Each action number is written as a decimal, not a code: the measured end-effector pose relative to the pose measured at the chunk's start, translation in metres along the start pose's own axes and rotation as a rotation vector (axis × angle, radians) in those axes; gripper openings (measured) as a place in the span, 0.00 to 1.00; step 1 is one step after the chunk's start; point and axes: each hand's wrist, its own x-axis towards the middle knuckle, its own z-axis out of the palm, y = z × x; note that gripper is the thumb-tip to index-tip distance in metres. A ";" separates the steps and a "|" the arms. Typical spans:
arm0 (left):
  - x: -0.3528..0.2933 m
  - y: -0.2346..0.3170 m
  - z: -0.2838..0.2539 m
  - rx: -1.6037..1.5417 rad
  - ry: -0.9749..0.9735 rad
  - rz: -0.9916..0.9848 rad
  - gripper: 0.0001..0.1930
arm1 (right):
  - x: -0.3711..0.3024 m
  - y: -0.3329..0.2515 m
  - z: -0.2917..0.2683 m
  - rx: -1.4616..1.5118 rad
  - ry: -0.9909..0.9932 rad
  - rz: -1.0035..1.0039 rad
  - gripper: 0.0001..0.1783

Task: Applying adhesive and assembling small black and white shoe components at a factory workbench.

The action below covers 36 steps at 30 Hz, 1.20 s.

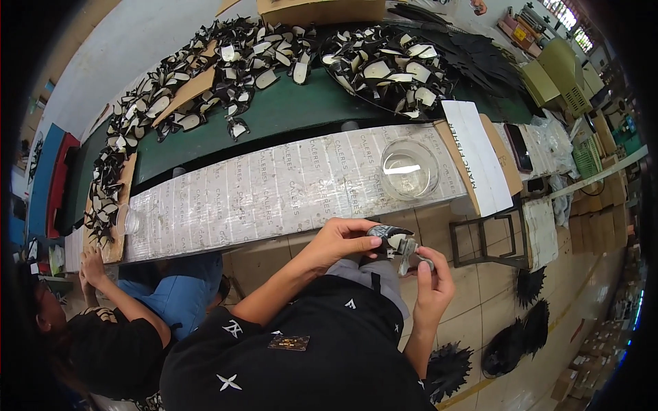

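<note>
My left hand [337, 242] grips a small black shoe piece with a pale lining [384, 231], thumb on top and fingers around its far side. Close against that piece, my right hand [434, 281] pinches a small grey object [409, 259]. Its kind is too small and blurred to tell. Both hands are above my lap, just off the near edge of the table. Beyond them a round clear glass bowl [410, 171] rests on the paper-covered tabletop [288, 178].
Heaps of similar black shoe pieces [267, 51] lie on the green conveyor belt [264, 113]. A white-and-brown cardboard sheet [480, 157] and a phone [518, 147] are at right. A co-worker's hand [92, 267] reaches to the table's left end. A metal stool frame [490, 240] stands at right.
</note>
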 end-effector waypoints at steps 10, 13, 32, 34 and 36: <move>0.001 -0.007 0.003 0.076 -0.018 0.055 0.15 | 0.000 -0.008 0.003 -0.346 -0.052 -0.190 0.12; 0.000 -0.006 0.006 0.091 -0.018 0.061 0.14 | 0.001 -0.011 0.005 -0.351 -0.055 -0.174 0.12; 0.000 -0.008 0.006 0.142 0.012 0.075 0.14 | 0.001 -0.012 0.004 -0.567 0.068 -0.258 0.13; 0.001 -0.009 0.004 0.092 0.014 0.050 0.14 | -0.001 -0.010 0.001 -0.562 0.077 -0.250 0.13; 0.003 -0.012 0.001 0.043 0.016 0.025 0.14 | -0.002 -0.004 -0.004 -0.469 0.096 -0.199 0.13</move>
